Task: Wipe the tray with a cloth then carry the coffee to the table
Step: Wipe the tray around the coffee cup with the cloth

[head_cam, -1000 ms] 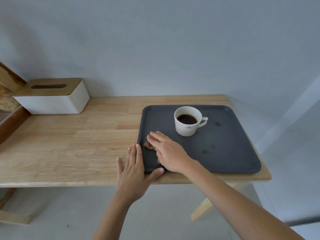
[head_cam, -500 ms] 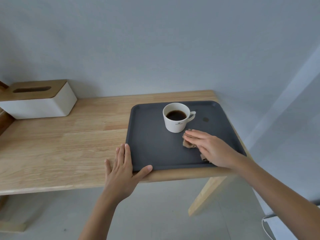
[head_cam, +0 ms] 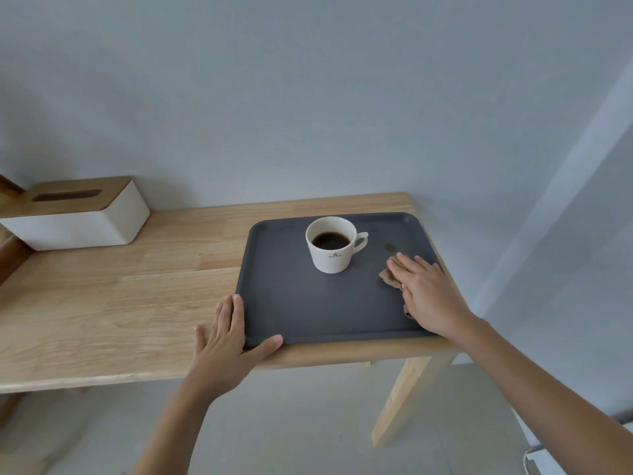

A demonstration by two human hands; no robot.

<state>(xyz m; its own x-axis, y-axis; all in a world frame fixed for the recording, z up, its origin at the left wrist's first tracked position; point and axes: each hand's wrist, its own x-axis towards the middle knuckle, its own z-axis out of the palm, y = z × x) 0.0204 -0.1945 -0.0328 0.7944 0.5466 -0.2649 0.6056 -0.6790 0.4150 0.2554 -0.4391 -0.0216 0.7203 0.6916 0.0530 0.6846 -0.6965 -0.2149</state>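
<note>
The wooden table (head_cam: 120,289) carries everything here, and the dark grey tray (head_cam: 308,303) sits at its right end, its near rim close to the table's front edge and its right rim almost at the table's end, so there is little margin on those two sides. Left of the tray the tabletop lies bare as far as the white tissue box (head_cam: 78,214) at the back, which leaves plenty of room for sliding or setting things down. The left hand (head_cam: 226,341) lies flat against the tray's near-left corner, fingers together along the left rim and thumb spread along the front rim, bracing rather than gripping. The right hand (head_cam: 424,293) presses flat, fingers extended and close together, on a small brown cloth (head_cam: 388,277) on the right part of the tray; only scraps of the cloth show from beneath the palm. The white coffee cup (head_cam: 330,243) stands upright in the back half of the tray, left of the cloth and clear of it, nearly full of dark coffee. A small spot (head_cam: 389,247) remains on the tray just beyond the right fingertips, so the wiping looks unfinished; after that, carrying the coffee is still to come, and the full cup will want a level, unhurried lift.
</note>
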